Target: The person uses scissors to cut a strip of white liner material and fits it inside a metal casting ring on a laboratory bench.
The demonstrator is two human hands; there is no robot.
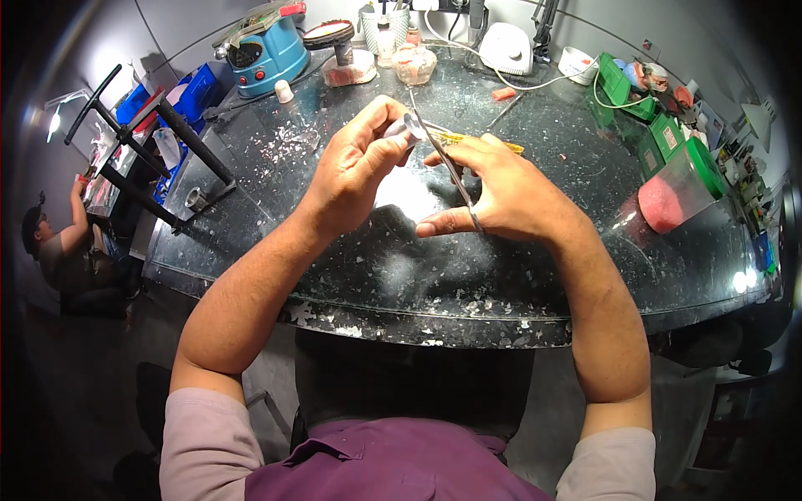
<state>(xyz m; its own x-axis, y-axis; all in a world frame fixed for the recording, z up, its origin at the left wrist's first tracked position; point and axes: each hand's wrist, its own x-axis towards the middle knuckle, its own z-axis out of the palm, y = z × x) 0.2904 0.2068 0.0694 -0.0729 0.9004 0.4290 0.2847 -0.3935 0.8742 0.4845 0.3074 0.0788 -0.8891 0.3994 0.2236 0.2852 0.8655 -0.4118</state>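
Above the dark worktop, my left hand (pixel 355 167) is closed around a small silvery cylinder-like piece (pixel 413 127), its round end turned to the right. Most of that piece is hidden by the fingers. A long, thin metal hand tool (pixel 452 171), like a wax spatula, rests in my right hand (pixel 510 188); its shaft slants across the palm, with the thumb held apart from the fingers. The tool's upper part passes close beside the silvery piece, and I cannot tell whether they touch. Behind the right fingers lies something yellow (pixel 449 137), partly covered.
A blue machine (pixel 269 58) and a jar (pixel 414 63) stand at the back. On the right are a green bin (pixel 620 90) and a green-lidded tub of pink powder (pixel 664 203). White scraps (pixel 288 144) and a black stand (pixel 167 159) lie left. Another person (pixel 63 242) sits far left.
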